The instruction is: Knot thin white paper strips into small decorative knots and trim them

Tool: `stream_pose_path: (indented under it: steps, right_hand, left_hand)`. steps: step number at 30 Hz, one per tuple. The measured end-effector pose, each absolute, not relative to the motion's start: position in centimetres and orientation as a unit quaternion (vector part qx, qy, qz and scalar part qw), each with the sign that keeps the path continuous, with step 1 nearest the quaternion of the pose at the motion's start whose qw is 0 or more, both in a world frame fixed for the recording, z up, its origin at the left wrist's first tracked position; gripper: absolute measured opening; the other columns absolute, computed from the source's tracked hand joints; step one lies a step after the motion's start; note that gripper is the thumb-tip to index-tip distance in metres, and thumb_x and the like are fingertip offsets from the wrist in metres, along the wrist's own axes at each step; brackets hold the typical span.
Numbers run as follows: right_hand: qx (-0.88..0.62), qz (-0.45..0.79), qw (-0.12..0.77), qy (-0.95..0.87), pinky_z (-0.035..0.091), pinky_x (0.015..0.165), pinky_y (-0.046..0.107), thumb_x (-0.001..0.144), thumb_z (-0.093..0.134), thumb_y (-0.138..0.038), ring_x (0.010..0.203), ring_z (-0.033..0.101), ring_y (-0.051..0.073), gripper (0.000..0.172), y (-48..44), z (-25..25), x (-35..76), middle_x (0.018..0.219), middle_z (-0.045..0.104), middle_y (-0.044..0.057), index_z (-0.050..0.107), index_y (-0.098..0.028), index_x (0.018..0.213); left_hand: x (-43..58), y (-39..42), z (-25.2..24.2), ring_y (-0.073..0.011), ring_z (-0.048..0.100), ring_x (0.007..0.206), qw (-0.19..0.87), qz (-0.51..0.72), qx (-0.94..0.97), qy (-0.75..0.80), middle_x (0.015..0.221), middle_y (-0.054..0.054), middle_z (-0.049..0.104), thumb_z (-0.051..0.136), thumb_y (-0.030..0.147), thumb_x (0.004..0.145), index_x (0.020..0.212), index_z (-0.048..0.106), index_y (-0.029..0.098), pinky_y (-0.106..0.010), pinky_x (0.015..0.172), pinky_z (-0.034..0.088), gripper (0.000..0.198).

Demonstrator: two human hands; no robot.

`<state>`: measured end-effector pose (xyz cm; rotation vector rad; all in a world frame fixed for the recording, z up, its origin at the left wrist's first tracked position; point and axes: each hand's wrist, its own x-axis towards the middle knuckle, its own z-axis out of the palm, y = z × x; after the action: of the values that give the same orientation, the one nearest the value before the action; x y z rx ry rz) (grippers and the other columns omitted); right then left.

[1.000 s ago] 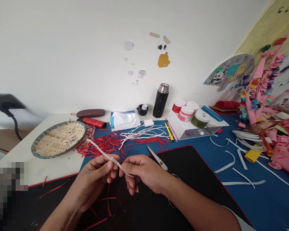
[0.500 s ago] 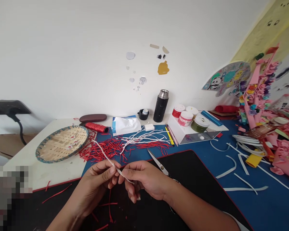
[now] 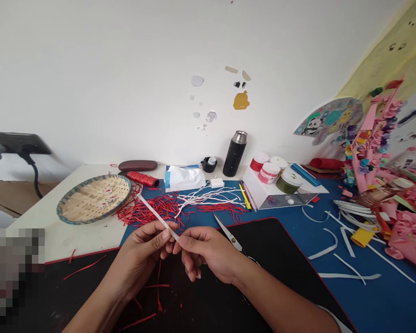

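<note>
A narrow white strip (image 3: 156, 214) slants between my hands above the black mat (image 3: 263, 249). Thumb and fingers of my left hand (image 3: 147, 247) pinch it partway along, and its free end points up and left over a heap of red cords (image 3: 152, 208). Close beside, my right hand (image 3: 208, 252) grips the strip's lower end between thumb and forefinger; that tip is hidden. The right hand's other fingers curl loosely below. Scissors (image 3: 229, 232) lie behind my right wrist, their handles partly covered by the forearm.
An oval woven basket (image 3: 66, 217) sits at left, near a red thread spool (image 3: 143, 179). White cords (image 3: 208, 199), a black flask (image 3: 235, 155) and lidded paint jars (image 3: 268, 173) stand or lie behind. Cut white strips (image 3: 350, 276) and pink paper flowers (image 3: 409, 226) are at right.
The strip has turned its flat face toward me and looks broader and straighter. Its lower tail, which stuck out below my right thumb, no longer shows. The camera view has shifted slightly.
</note>
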<state>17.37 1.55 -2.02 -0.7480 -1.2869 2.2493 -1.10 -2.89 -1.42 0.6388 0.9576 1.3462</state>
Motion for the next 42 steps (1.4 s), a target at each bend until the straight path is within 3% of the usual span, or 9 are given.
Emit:
stream_pose_path:
  steps: [6,11,19,35,42]
  right_hand:
    - [-0.264,0.811,0.207,-0.48,0.037,0.043,0.02,0.088,0.077,-0.063,0.045,0.059,0.01,0.049,1.48,-2.07,17.29,0.061,0.065,-0.003,0.071,-0.015,0.092]
    - [-0.29,0.732,0.226,-0.573,0.038,0.044,0.02,0.094,0.07,-0.068,0.047,0.06,0.009,0.053,1.49,-2.31,17.28,0.072,0.07,0.0,0.07,-0.015,0.1]
    - [-0.326,0.616,0.258,-0.669,0.04,0.049,0.02,0.106,0.059,-0.047,0.05,0.058,0.008,0.035,1.03,-2.27,17.41,0.072,0.069,0.0,0.072,-0.016,0.096]
    - [-0.308,0.661,0.205,-0.653,0.041,0.051,0.02,0.104,0.061,-0.053,0.051,0.058,0.009,0.04,0.83,-1.86,17.49,0.072,0.069,0.001,0.073,-0.015,0.099]
    - [-0.327,0.657,0.254,-0.631,0.04,0.048,0.02,0.102,0.058,-0.064,0.05,0.059,0.01,0.048,1.41,-1.6,17.64,0.072,0.068,0.0,0.069,-0.017,0.096]
  left_hand:
    - [-1.15,-2.8,-1.46,-0.0118,0.06,0.057,0.646,0.59,0.272,0.401,0.06,-0.003,0.07,0.106,0.038,0.059,0.079,0.088,0.018,-0.019,0.053,0.048,0.033]
    - [-1.19,-2.62,-1.14,-0.0111,0.057,0.057,0.622,0.592,0.276,0.431,0.061,-0.003,0.07,0.107,0.041,0.054,0.071,0.086,0.016,-0.018,0.052,0.048,0.037]
    - [-1.05,-2.58,-1.21,-0.0113,0.057,0.059,0.605,0.588,0.279,0.458,0.064,-0.003,0.07,0.107,0.044,0.051,0.068,0.085,0.016,-0.018,0.051,0.046,0.04]
    - [-1.02,-2.59,-1.26,-0.0112,0.056,0.057,0.626,0.574,0.276,0.449,0.069,-0.005,0.075,0.107,0.042,0.053,0.066,0.084,0.015,-0.02,0.052,0.048,0.037]
    - [-1.48,-2.57,-1.28,-0.0093,0.054,0.057,0.64,0.579,0.251,0.438,0.064,-0.004,0.072,0.108,0.037,0.054,0.076,0.088,0.013,-0.016,0.051,0.047,0.038]
